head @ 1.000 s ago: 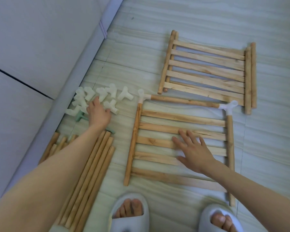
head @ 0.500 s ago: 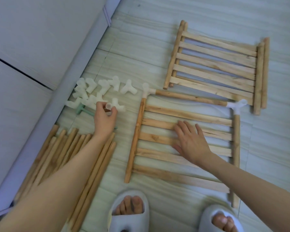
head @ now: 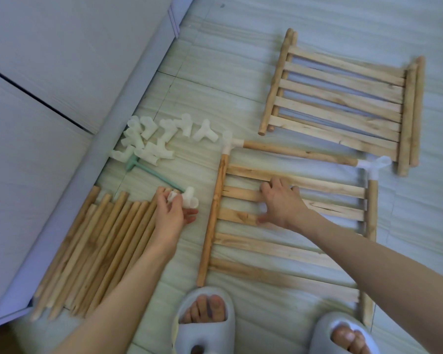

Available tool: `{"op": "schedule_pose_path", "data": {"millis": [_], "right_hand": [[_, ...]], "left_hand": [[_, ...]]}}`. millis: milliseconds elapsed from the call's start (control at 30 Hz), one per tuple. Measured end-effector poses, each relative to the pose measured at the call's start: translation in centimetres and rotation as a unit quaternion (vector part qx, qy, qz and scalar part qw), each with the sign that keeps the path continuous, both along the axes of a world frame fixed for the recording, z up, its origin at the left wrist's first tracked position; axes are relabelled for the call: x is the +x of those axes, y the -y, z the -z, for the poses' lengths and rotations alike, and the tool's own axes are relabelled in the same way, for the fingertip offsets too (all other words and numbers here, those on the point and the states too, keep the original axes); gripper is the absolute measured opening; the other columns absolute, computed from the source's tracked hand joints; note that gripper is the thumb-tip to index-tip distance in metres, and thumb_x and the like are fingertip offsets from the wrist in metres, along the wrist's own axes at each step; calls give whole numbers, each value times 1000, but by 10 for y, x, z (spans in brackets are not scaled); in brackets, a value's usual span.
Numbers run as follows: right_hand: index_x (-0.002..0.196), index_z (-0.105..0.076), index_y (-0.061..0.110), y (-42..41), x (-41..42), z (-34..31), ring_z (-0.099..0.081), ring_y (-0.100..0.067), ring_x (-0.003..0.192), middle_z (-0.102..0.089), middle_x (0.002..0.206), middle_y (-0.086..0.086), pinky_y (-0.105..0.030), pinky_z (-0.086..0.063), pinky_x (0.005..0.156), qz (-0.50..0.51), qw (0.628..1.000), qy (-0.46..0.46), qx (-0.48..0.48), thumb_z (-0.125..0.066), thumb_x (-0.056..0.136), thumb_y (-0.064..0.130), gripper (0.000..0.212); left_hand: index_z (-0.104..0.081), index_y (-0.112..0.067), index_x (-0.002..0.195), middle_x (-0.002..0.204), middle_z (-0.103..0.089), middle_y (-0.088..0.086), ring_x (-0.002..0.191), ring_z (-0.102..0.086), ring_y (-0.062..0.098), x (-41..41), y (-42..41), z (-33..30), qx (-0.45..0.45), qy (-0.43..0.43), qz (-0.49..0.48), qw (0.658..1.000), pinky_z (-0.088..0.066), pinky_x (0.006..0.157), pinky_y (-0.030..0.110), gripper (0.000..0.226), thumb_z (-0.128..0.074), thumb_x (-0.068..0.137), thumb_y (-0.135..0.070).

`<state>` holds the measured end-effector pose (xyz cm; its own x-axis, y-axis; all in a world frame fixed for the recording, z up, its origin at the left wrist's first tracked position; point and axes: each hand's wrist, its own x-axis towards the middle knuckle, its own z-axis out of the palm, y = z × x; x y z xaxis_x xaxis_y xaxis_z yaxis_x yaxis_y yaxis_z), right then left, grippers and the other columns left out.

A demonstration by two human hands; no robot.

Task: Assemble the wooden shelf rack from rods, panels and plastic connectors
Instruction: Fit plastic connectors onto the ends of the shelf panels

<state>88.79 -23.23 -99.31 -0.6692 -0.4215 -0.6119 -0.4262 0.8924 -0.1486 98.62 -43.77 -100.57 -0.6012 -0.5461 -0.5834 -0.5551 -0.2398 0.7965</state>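
With two corners of the near panel [head: 287,241] already capped, the left hand [head: 170,213] pinches a connector [head: 188,199] just left of it, while the right hand [head: 281,203] rests on its slats, fingers loosely bent; next, a bare near corner, I'd guess

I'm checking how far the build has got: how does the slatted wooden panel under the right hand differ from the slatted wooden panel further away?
The near slatted wooden panel has white plastic connectors on its far corners, joined by a round rod; the far slatted wooden panel has none. The right hand rests on the near panel; nothing touches the far one. The far panel shows doubled side rods, so it may be two stacked. Both lie flat on the floor.
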Motion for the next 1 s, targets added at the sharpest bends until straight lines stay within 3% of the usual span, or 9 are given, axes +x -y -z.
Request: {"op": "schedule_pose_path", "data": {"millis": [167, 300, 433, 500, 600, 733, 800, 867, 1000], "right_hand": [[125, -37, 6, 3, 0, -2, -41, -28, 119, -45, 128, -12, -41, -39, 93, 80, 995, 25, -47, -70, 78, 47, 71], [124, -39, 12, 5, 2, -10, -47, -29, 117, -53, 126, -9, -43, -35, 93, 127, 988, 5, -87, -61, 81, 56, 65], [122, -45, 22, 13, -5, -38, -48, -26, 108, -54, 109, -3, -39, -27, 84, 135, 976, -58, -161, -53, 81, 63, 59], [119, -46, 23, 17, -12, -64, -48, -24, 104, -50, 101, 2, -38, -25, 81, 161, 963, -77, -200, -50, 79, 67, 59], [110, -45, 22, 14, -24, -110, -49, -20, 98, -50, 100, 5, -37, -35, 81, 225, 933, -73, -270, -52, 76, 70, 60], [93, -43, 15, 1, -30, -165, -49, -15, 78, -47, 78, 9, -28, -33, 57, 331, 859, -93, -379, -62, 77, 59, 50], [86, -42, 14, -7, -24, -181, -48, -13, 72, -45, 74, 6, -26, -33, 55, 359, 828, -121, -412, -63, 79, 56, 47], [82, -42, 11, -18, -15, -188, -47, -14, 67, -43, 70, 3, -28, -32, 56, 377, 806, -138, -435, -63, 80, 54, 48], [64, -39, 13, -51, 13, -181, -36, -6, 44, -33, 50, 4, -19, -28, 50, 391, 804, -127, -430, -60, 86, 47, 45]], "left_hand": [[-42, -19, 111, 100, -58, 13, 65, -59, 15, 9, -3, 0, 5, 3, -4, 1000, -52, 58, 26, 14, -42, 98, -12], [-48, -21, 107, 98, -61, 9, 73, -61, 16, 7, -3, -13, 24, -50, -12, 998, -51, 70, 28, 15, -52, 95, -12], [-56, -13, 100, 98, -65, 10, 81, -66, 14, 4, 1, -44, -8, -112, -29, 993, -53, 75, 30, 7, -52, 95, -17], [-53, -21, 99, 98, -65, 4, 80, -69, 12, -3, 5, -68, -43, -141, -35, 988, -55, 72, 27, 6, -48, 98, -24], [-47, -32, 95, 96, -61, -5, 77, -69, 11, -19, 14, -118, -107, -201, -27, 973, -55, 68, 22, 7, -42, 100, -31], [-43, -40, 90, 94, -57, -10, 89, -66, 20, -37, 10, -183, -143, -268, -29, 952, -55, 72, 31, 9, -41, 99, -38], [-43, -35, 97, 98, -57, -11, 95, -63, 17, -47, -3, -210, -114, -297, -30, 948, -53, 77, 32, 6, -40, 98, -40], [-40, -30, 103, 98, -56, -4, 89, -59, 12, -58, -18, -231, -48, -313, -53, 947, -51, 83, 32, 10, -40, 99, -39], [-38, -23, 103, 83, -47, 0, 72, -47, 10, -65, -56, -255, 44, -314, -71, 946, -45, 90, 41, 9, -35, 101, -31]]}}
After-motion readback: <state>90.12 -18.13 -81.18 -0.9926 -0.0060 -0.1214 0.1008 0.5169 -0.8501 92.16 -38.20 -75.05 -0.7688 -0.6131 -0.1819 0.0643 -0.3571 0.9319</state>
